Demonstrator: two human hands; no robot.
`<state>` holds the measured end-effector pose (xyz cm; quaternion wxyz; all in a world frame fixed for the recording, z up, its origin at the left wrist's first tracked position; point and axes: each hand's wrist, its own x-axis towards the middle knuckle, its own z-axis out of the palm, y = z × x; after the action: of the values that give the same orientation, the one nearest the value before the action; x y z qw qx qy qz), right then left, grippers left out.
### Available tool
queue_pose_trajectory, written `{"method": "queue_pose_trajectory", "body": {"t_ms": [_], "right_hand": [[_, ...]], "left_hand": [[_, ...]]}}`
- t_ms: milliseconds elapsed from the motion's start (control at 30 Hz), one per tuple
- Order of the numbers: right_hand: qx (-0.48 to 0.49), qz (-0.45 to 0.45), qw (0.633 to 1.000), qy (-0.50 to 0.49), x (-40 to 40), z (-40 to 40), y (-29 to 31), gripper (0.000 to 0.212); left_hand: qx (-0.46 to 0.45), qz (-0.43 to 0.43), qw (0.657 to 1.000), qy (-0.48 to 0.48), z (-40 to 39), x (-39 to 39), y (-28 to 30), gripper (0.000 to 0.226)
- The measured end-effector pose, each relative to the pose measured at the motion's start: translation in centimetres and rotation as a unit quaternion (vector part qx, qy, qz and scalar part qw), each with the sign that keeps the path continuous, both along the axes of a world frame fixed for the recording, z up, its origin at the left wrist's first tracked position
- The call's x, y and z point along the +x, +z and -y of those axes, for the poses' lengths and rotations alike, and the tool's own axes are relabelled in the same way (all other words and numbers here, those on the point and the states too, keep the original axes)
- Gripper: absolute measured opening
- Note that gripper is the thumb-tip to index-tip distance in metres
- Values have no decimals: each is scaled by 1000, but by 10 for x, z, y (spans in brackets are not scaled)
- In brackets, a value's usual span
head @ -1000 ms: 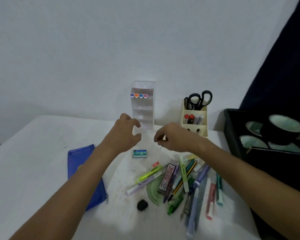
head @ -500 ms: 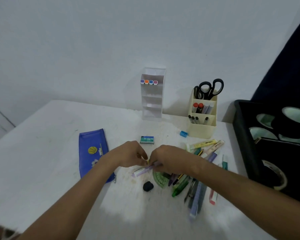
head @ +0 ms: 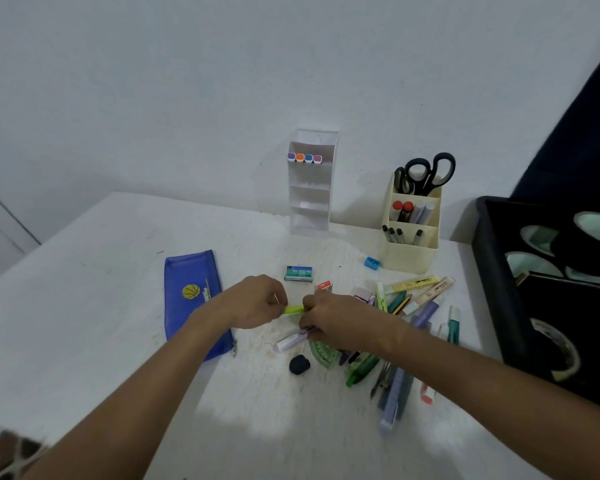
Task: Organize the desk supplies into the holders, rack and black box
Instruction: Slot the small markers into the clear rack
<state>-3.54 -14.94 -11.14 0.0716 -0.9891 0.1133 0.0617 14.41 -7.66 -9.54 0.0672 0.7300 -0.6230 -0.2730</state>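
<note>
My left hand (head: 257, 301) and my right hand (head: 340, 320) both pinch a lime green highlighter (head: 293, 309), held just above the table between them. Under my right hand lies a lilac highlighter (head: 288, 341) and a green protractor (head: 323, 355). A heap of pens and markers (head: 406, 320) spreads to the right. At the back stand a white tiered rack (head: 310, 188) with several markers in its top tier, and a cream holder (head: 411, 230) with scissors and pens. The black box (head: 492, 271) sits at the right edge.
A blue pencil pouch (head: 191, 292) lies left of my left forearm. A staple box (head: 298, 273), a small red eraser (head: 323, 286), a blue sharpener (head: 372, 262) and a black lump (head: 299, 364) lie loose on the white table. Tape rolls (head: 555, 348) sit in the black box.
Both hands came down from near the rack to the pile, closed on the lime green highlighter and lifted it slightly. The camera tilted down.
</note>
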Motion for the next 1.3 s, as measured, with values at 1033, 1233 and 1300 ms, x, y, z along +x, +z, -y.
{"method": "queue_pose_trajectory", "body": {"t_ms": [1033, 1233, 1300], "right_hand": [[264, 501, 793, -224, 39, 82, 134, 18], [130, 531, 812, -205, 56, 94, 109, 19], [96, 528, 819, -203, 59, 97, 101, 19]], "left_hand": [[-362, -73, 920, 130, 51, 30, 157, 12], [-351, -31, 929, 113, 69, 30, 140, 24], [-345, -28, 930, 120, 74, 31, 135, 27]]}}
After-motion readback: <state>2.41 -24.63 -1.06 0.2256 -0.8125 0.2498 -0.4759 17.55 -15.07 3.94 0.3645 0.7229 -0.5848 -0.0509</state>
